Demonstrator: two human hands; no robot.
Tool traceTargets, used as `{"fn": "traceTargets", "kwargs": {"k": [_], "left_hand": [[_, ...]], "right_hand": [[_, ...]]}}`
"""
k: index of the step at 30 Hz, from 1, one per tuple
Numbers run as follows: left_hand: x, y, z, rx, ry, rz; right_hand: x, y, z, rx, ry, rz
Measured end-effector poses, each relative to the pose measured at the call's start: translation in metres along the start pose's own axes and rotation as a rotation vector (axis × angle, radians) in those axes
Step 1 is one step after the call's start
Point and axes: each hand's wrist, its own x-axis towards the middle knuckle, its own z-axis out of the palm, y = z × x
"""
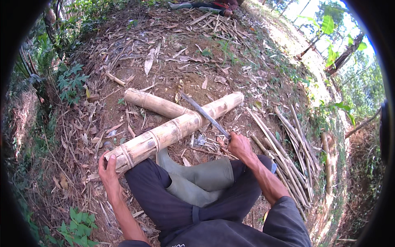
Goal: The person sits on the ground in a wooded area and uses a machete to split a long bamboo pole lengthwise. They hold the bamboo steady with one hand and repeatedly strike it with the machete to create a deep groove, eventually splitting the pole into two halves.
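A long bamboo pole (173, 131) is laid across bare, leaf-strewn ground (173, 61), its near end propped over the dark trouser knee and its middle resting on a shorter bamboo piece (154, 103). Split bamboo strips (288, 152) are heaped just to the right. The pole's near end is gripped by the left hand (108, 171). A machete (204, 113), blade lying on the pole, is clenched in the right hand (240, 145).

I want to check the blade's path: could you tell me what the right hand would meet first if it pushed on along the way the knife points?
Probably the long bamboo pole: the right hand holds a knife whose blade already lies across it, though depth is unclear.
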Motion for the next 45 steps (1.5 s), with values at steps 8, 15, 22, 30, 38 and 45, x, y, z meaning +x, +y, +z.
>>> {"fn": "traceTargets", "kwargs": {"k": [8, 15, 22, 30, 38, 45], "left_hand": [[0.003, 0.004, 0.005, -0.056, -0.002, -0.026], [0.005, -0.004, -0.012, 0.088, -0.152, 0.356], [-0.011, -0.014, 0.000, 0.071, -0.126, 0.513], [-0.026, -0.009, 0.013, 0.056, 0.021, 0.194], [-0.024, -0.003, 0.007, 0.006, -0.033, -0.111], [-0.016, -0.001, 0.009, -0.038, -0.036, -0.145]], "right_hand": [[0.011, 0.006, -0.002, 0.046, 0.047, 0.079], [-0.028, -0.019, -0.009, 0.003, 0.011, -0.146], [-0.029, -0.007, -0.008, -0.059, -0.028, -0.084], [-0.018, 0.000, -0.004, -0.022, -0.018, -0.072], [-0.025, 0.000, -0.005, 0.007, 0.012, -0.032], [-0.025, 0.009, -0.005, -0.051, -0.036, -0.007]]}}
